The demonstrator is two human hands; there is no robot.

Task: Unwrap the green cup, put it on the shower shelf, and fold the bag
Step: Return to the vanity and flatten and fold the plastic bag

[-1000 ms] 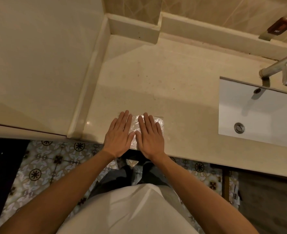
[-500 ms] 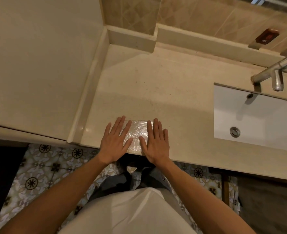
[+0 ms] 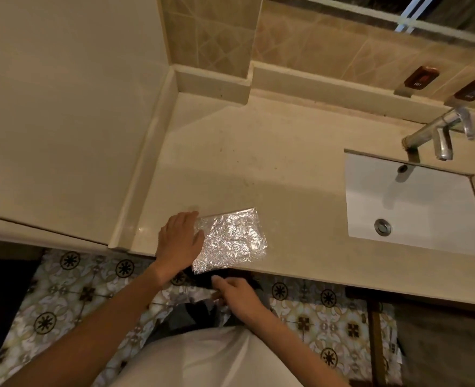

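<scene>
One folded bag (image 3: 230,241) lies at the surface (image 3: 258,163) front edge (crinkly, featherlight, probably slippery); left hand (image 3: 180,241) presses its left edge flat, right hand (image 3: 236,297) hangs loose, holding nothing.

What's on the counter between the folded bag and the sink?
Nothing: in the head view, the countertop between the folded bag and the sink is bare.

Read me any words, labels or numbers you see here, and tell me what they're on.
Left brown tag on the wall: white lettering, too blurred to read.
Right brown tag on the wall: white lettering, too blurred to read.
Bag on the counter: no print visible.
Nothing else carries text.
</scene>
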